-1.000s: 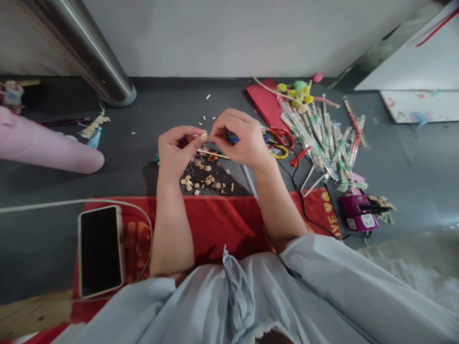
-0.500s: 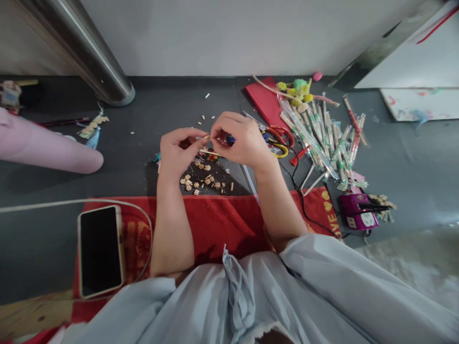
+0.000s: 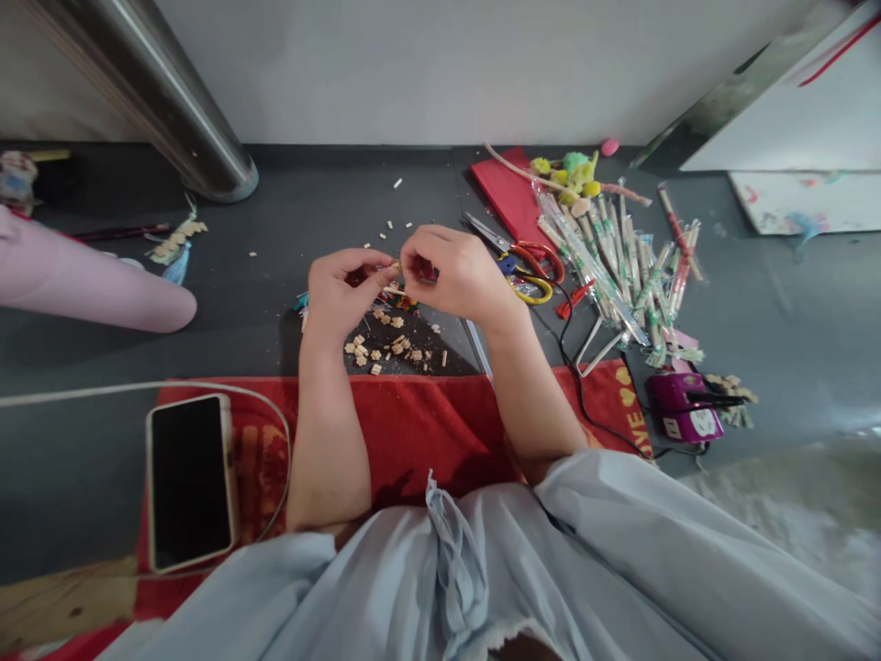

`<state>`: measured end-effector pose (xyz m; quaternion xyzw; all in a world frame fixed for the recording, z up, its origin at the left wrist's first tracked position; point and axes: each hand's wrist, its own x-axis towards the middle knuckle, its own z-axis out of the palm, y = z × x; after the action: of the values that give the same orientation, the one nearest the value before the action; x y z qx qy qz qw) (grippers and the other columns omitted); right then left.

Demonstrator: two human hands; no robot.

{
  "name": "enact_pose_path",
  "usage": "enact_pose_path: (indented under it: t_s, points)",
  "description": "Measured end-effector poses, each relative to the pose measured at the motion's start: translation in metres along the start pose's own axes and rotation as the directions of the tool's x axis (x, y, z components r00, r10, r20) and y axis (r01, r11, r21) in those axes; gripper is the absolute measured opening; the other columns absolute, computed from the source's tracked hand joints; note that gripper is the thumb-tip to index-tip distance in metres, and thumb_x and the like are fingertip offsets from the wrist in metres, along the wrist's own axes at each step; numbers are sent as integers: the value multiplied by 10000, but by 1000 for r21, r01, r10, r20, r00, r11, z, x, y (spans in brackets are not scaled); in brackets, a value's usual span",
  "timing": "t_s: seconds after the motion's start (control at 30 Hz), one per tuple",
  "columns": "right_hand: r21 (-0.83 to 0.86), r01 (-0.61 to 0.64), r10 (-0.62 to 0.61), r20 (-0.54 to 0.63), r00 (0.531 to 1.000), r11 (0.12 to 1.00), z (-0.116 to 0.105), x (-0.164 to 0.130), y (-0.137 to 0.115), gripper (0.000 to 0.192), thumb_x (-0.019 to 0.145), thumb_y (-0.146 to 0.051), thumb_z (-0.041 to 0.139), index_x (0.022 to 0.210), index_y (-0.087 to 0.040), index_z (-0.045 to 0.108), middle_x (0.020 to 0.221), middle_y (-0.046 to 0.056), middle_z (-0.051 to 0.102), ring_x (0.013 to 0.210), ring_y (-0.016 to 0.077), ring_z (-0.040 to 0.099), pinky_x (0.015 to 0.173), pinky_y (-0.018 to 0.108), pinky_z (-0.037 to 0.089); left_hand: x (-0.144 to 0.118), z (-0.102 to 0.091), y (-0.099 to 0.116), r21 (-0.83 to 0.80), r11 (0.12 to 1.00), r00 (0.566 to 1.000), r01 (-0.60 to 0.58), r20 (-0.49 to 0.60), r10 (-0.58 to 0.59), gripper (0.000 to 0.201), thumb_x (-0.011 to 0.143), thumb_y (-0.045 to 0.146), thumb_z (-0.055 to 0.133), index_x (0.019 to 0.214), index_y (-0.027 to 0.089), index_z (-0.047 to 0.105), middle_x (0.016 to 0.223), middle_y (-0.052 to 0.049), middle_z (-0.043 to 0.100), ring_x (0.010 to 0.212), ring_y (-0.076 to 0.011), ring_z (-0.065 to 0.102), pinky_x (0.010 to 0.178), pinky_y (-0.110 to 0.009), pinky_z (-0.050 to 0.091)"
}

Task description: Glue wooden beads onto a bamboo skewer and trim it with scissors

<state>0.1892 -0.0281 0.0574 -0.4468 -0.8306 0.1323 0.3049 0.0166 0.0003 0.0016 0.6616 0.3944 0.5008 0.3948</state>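
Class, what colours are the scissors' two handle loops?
One orange-red loop and one yellow loop; clearest in the head view.

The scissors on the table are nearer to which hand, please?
The right hand: it is just left of the scissors, while the left hand is farther left, beyond the right hand.

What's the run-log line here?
left hand: pinching tan piece | right hand: curled beside it | loose bits: scattered nearby | scissors: right of both hands
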Motion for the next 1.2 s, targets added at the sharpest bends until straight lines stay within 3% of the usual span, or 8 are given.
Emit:
enact_pose_path:
  t_s: [0.53, 0.7, 0.93, 1.07, 1.2]
  points:
    - [12, -5, 5, -28, 1000, 1000, -1, 0, 5, 96, 751, -133, 512, 732, -203, 450, 718, -14, 487, 674, 107, 451, 637, 260, 358, 1, 2, 1, 14, 1000, 998, 5, 58, -6, 280, 754, 530, 721, 839, 264, 702, 547, 38, 514, 472, -85, 485, 451, -233, 386]
    - [25, 12, -10, -69, 998, 1000, -2, -1, 7, 104, 739, -112, 510, 746, -201, 459, 720, -17, 508, 689, 104, 484, 662, 257, 394, 1, 1, 4, 15, 1000, 1000, -8, -2, 8, 315, 747, 565, 714, 840, 265, 703, 585, 30, 539, 504, -84, 515, 464, -228, 405]
    - [51, 27, -20, -129, 991, 998, -7, -3, 14, 51, 844, -144, 507, 841, -195, 500, 784, -5, 556, 719, 104, 533, 713, 285, 482, -2, 3, 5, -33, 999, 999, -10, -54, 8, 310, 775, 595, 669, 866, 299, 697, 536, 51, 487, 373, -55, 404, 363, -228, 347]
    - [78, 8, 4, -154, 988, 997, -8, -4, 17, 57, 877, -204, 543, 931, -187, 533, 814, 4, 580, 713, 103, 543, 710, 292, 511, -2, 2, 8, -125, 992, 997, 7, -73, -16, 315, 765, 596, 680, 843, 291, 698, 517, 56, 478, 344, -49, 378, 314, -215, 313]
    - [84, -14, 28, -161, 987, 996, -8, -4, 16, 181, 833, -308, 657, 869, -196, 519, 779, -12, 556, 681, 97, 505, 664, 279, 494, 0, 3, 10, -320, 947, 997, 10, -65, -32, 284, 713, 530, 761, 790, 260, 713, 485, 70, 476, 310, -28, 351, 269, -184, 271]
